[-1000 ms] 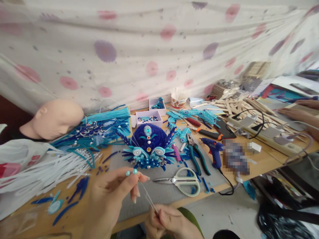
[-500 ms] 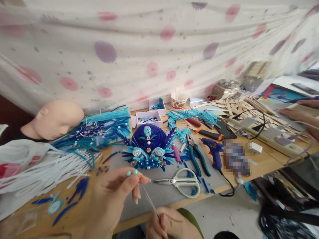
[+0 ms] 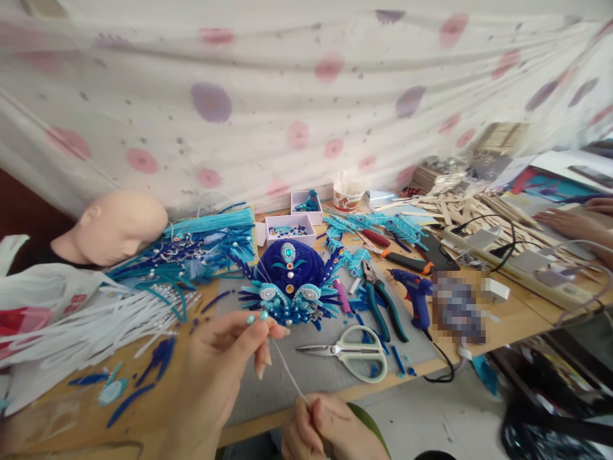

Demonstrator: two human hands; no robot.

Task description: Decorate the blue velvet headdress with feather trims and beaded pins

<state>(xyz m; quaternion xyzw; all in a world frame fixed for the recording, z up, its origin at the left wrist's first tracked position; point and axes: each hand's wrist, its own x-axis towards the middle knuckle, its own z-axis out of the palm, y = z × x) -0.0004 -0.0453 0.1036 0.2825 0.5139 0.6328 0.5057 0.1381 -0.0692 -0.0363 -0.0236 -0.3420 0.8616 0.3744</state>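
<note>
My left hand (image 3: 230,358) is closed in a pinch, with two small turquoise beads (image 3: 257,317) showing at its fingertips. Pale thin thread or wire (image 3: 288,370) runs down from that pinch to my right hand (image 3: 323,425), whose fingers are wrapped around its lower end in front of the table edge. Just beyond the left hand stands a blue beaded headdress (image 3: 290,281) with pearls and gems. Scissors with pale handles (image 3: 354,352) lie to the right of the left hand. Dark green pliers (image 3: 383,303) rest behind the scissors.
A blue glue gun (image 3: 416,295) with a cord lies at the right. White boxes (image 3: 290,230) of beads stand behind the headdress. A mannequin head (image 3: 119,223) and white strips (image 3: 129,316) occupy the left. Another person's hand (image 3: 567,222) rests at far right, near wooden sticks (image 3: 460,211).
The view has shifted slightly, so the table things sit a little further right. The strands between my hands look closer together. Both hands keep their grip.
</note>
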